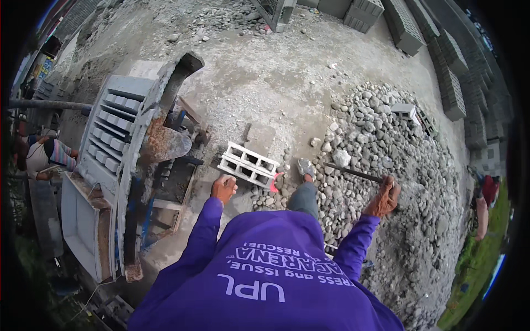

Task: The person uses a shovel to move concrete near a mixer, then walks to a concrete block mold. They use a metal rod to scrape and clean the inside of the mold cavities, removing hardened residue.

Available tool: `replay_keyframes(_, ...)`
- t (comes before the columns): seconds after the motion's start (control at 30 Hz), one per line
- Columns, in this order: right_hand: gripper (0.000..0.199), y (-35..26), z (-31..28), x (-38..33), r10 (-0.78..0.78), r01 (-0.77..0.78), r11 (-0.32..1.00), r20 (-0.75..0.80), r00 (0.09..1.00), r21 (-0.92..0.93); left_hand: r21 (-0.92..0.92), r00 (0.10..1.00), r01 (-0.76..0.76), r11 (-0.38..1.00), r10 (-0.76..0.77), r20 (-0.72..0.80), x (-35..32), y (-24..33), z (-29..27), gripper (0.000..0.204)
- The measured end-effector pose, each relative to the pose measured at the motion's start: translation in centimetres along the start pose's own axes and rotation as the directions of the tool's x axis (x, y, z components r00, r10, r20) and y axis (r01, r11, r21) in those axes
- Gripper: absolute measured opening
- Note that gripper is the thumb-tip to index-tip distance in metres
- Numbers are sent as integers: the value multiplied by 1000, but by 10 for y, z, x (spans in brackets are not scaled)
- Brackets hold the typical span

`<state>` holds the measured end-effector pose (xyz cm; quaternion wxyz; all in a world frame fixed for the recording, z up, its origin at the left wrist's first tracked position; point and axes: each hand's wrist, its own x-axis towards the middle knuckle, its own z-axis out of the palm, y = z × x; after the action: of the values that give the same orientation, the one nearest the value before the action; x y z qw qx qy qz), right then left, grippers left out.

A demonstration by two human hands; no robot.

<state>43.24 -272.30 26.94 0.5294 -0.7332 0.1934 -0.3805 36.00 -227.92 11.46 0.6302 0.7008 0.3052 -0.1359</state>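
Note:
My left hand [223,188] is curled closed beside the near-left corner of a pair of grey hollow concrete blocks [249,161]. Nothing shows in its fingers, and I cannot tell whether it touches the blocks. Pink-red pieces [276,181] show at the right end of the blocks. On the right, my right hand [383,198] is wrapped round the end of a dark, slim bar [356,172]. The bar points left over the stones, its far end close to a large pale stone [342,158]. Whether it belongs to a larger tool does not show.
A heap of grey stones [381,138] spreads on the right, with a block [404,111] on it. At left stands a block-moulding machine [113,132] with a rusty edge. Stacked blocks [403,30] line the far right. Other people are at far left [47,157] and far right [486,198].

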Motion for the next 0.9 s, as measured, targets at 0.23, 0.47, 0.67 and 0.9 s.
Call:
replay_keyframes(0.23, 47, 18, 176, 157, -42, -49, 967, 348, 937, 249, 134, 876, -387, 912, 409, -256, 106, 109, 83, 41)
replay_keyframes(0.47, 51, -31, 406, 224, 22, -430, 806, 705, 708, 407, 100, 845, -337, 936, 347, -406, 121, 247, 110, 29)
replay_keyframes(0.67, 50, -93, 603, 171, -103, -724, 608, 937, 334, 325, -24, 736, -291, 956, 207, -644, 204, 286, 89, 20)
replay_keyframes(0.9, 49, -183, 786, 67, -352, -720, 668, 932, -88, 185, -46, 360, -395, 918, 108, -927, 277, 357, -21, 18)
